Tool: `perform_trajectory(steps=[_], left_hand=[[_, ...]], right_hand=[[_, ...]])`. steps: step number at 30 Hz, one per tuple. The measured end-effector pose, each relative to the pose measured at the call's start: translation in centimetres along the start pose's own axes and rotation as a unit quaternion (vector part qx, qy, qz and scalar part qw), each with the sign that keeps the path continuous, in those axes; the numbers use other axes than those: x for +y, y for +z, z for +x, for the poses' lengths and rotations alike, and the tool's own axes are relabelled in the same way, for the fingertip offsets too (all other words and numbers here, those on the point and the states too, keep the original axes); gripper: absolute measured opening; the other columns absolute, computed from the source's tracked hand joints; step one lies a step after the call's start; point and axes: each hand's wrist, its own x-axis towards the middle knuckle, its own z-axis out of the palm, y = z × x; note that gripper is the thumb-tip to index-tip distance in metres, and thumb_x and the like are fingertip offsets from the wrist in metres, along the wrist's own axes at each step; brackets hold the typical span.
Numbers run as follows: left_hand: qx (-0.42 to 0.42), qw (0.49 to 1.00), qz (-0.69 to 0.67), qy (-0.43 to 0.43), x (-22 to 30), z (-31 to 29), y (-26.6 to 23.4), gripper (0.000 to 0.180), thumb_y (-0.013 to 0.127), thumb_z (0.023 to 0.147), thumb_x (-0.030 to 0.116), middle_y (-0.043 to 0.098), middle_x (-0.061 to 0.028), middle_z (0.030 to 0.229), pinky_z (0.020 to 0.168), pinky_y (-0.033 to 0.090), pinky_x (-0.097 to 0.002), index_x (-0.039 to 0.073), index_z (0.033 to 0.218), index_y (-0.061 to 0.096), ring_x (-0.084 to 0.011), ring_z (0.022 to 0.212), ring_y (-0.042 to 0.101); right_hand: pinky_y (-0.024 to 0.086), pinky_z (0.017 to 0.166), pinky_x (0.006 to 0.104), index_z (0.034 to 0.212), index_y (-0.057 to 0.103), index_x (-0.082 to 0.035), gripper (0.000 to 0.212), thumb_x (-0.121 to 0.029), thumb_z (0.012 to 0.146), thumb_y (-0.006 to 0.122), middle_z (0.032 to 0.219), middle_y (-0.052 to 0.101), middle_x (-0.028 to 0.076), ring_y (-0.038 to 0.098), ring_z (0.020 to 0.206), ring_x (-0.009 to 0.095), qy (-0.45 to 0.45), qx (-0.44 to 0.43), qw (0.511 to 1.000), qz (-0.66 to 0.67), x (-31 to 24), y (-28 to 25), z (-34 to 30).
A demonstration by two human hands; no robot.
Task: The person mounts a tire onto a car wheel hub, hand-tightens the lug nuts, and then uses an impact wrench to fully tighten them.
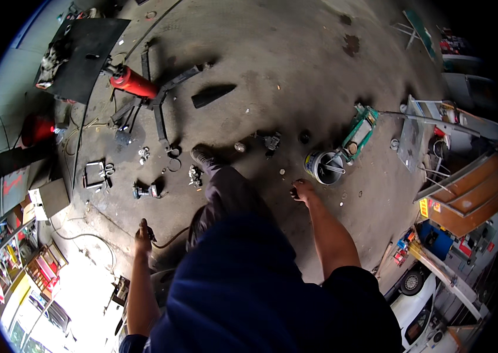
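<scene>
My left hand (143,238) is closed around a small dark tool, mostly hidden by the fingers. A brown hose (173,237) curves from beside that hand toward my leg. To the right, my right hand (303,190) hangs above the floor with its fingers curled in, and no object shows in it. Nearest to it stands a white bucket (309,165) with dark contents and a pale tool inside. A small metal part (272,141) lies on the floor beyond, beside a round metal piece (239,147). My shoe (203,156) is planted between the scattered parts.
A green floor jack (359,134) stands behind the bucket. At the far left is a red cylinder on a black-legged stand (134,82). A cordless power tool (146,191), metal parts (195,176) and hand tools (106,170) lie left of my leg. A cart (413,138) is at right.
</scene>
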Motion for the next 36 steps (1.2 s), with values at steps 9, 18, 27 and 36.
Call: perform_trajectory(steps=[9, 18, 27, 36], left_hand=[[-0.01, 1.0, 0.023, -0.017, -6.4, 1.3, 14.4, 0.057, 0.055, 0.106, 0.064, 0.048, 0.0017, 0.071, 0.059, 0.039, -0.0313, 0.013, 0.081, 0.054, -0.0119, 0.064, 0.046], [-0.046, 0.933, 0.355, 0.033, -10.0, 3.7, 31.7, 0.045, 0.081, 0.089, 0.043, 0.07, -0.0198, 0.093, 0.084, 0.053, -0.0498, 0.0, 0.096, 0.067, -0.0433, 0.094, 0.068], [-0.129, 0.889, 0.436, 0.043, -15.6, 10.9, 46.2, 0.047, 0.091, 0.071, 0.042, 0.064, -0.0115, 0.086, 0.09, 0.047, -0.0481, 0.009, 0.082, 0.06, -0.0372, 0.091, 0.063], [-0.163, 0.877, 0.452, -0.025, -16.7, 8.7, 48.0, 0.043, 0.089, 0.074, 0.04, 0.065, -0.0082, 0.087, 0.089, 0.046, -0.0467, 0.01, 0.089, 0.061, -0.0334, 0.092, 0.065]], right_hand=[[0.06, 0.067, 0.0385, 0.125, 0.069, -0.004, 0.036, -0.033, 0.103, 0.067, 0.09, 0.075, 0.013, 0.072, 0.071, 0.023, -0.044, -0.042, 0.996, -0.066, -0.3, -3.5, 9.8], [0.065, 0.077, 0.0394, 0.118, 0.064, -0.008, 0.035, -0.04, 0.108, 0.058, 0.096, 0.077, 0.011, 0.075, 0.083, 0.023, 0.094, -0.111, 0.977, 0.159, -3.5, 8.5, 39.6], [0.055, 0.095, 0.0554, 0.134, 0.055, -0.014, 0.062, -0.065, 0.099, 0.063, 0.121, 0.063, 0.009, 0.064, 0.106, 0.03, 0.191, 0.004, 0.896, 0.402, -3.0, 18.3, 69.1], [0.047, 0.065, 0.038, 0.084, 0.065, -0.028, 0.026, -0.053, 0.091, 0.064, 0.078, 0.065, -0.008, 0.058, 0.069, 0.017, 0.124, -0.049, 0.778, 0.614, -3.0, 18.2, 71.4]])
